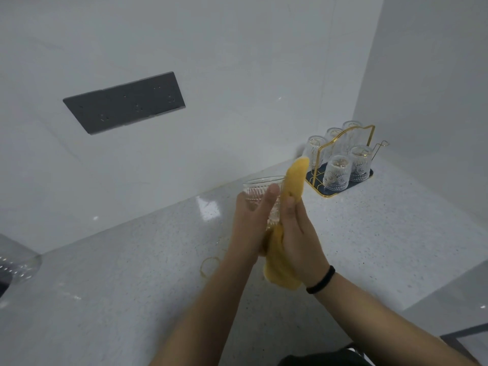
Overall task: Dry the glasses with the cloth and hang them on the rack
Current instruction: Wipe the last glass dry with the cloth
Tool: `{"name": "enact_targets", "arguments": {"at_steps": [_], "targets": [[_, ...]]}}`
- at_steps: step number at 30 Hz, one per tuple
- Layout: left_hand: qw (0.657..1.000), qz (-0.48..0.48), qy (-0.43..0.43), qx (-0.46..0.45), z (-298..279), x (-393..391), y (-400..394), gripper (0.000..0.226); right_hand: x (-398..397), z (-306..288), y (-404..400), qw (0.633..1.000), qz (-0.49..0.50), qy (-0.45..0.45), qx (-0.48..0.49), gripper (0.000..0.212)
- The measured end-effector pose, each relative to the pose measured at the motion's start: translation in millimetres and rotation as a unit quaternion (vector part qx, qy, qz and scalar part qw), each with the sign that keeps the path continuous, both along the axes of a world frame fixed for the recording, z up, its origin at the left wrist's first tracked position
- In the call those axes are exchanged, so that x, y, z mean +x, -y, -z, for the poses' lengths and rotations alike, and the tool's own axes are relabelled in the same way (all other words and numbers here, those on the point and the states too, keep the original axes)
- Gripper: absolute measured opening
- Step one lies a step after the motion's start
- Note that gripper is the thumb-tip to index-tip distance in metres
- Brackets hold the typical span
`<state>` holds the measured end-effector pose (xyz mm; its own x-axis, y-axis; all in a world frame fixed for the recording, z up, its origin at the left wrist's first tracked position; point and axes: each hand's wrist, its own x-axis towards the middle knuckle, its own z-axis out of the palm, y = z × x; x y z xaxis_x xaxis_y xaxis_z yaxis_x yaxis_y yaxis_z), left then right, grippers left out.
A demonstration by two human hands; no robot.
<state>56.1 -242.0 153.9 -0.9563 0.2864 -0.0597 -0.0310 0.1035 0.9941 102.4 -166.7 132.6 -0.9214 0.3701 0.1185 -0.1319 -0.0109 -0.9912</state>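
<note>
Glass (260,192): held above counter (137,273), left hand (250,220) wrapped round it. Cloth (294,180): pinched in right hand (295,233), against glass. Rack (340,159): 5 glasses hung. Risk: wet glass slips, breaks.

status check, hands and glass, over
Left hand grips glass; right hand holds cloth against it. Five glasses on rack. Path to rack clear.

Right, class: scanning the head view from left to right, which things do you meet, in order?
Clear container at the left edge → grey socket panel on the wall → left hand gripping the glass → yellow cloth held by the right hand → gold rack holding upturned glasses.
</note>
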Motion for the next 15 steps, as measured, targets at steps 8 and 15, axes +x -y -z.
{"name": "enact_targets", "arguments": {"at_steps": [8, 15], "targets": [[0.993, 0.006, 0.038, 0.113, 10.3, -0.1, 2.4, 0.051, -5.3, -15.7, -19.4, 0.992, -0.018, 0.111, -0.049, 0.055], [0.996, -0.003, 0.002, 0.086, 11.2, -0.1, 8.6, 0.039, -14.7, -7.5, -15.5, 0.994, -0.036, 0.104, -0.018, 0.063]]}}
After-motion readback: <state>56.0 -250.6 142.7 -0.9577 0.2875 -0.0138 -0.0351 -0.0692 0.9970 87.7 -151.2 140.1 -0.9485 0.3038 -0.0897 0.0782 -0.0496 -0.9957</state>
